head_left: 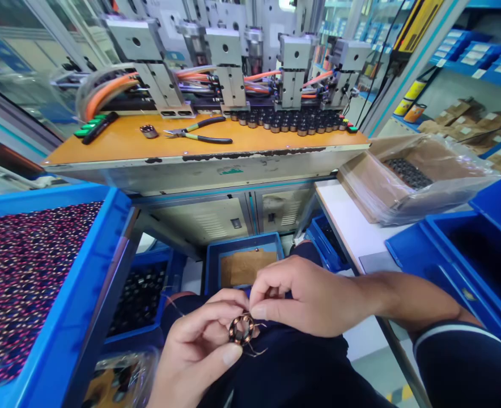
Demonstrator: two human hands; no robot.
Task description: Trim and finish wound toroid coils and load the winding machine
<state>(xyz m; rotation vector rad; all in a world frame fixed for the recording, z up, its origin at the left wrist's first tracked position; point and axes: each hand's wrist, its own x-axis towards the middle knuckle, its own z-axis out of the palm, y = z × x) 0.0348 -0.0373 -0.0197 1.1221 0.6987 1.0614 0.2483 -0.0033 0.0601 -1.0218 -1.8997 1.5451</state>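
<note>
Over my lap, my left hand grips a small motor stator, a black ring with copper windings, between thumb and fingers. Thin loose wire ends stick out from the ring on several sides. Close against its upper right edge, my right hand has thumb and forefinger pinched together at one of these wires; the wire itself is mostly hidden by the fingertips. Ahead on the orange bench lie pliers with black and yellow handles, jaws pointing left. A single similar stator stands left of them.
Rows of black-topped cylindrical parts stand under the machine's metal fixtures. At left, a blue bin holds many wound rings. A lined carton and blue bins are on the right. Below the bench sits a blue crate.
</note>
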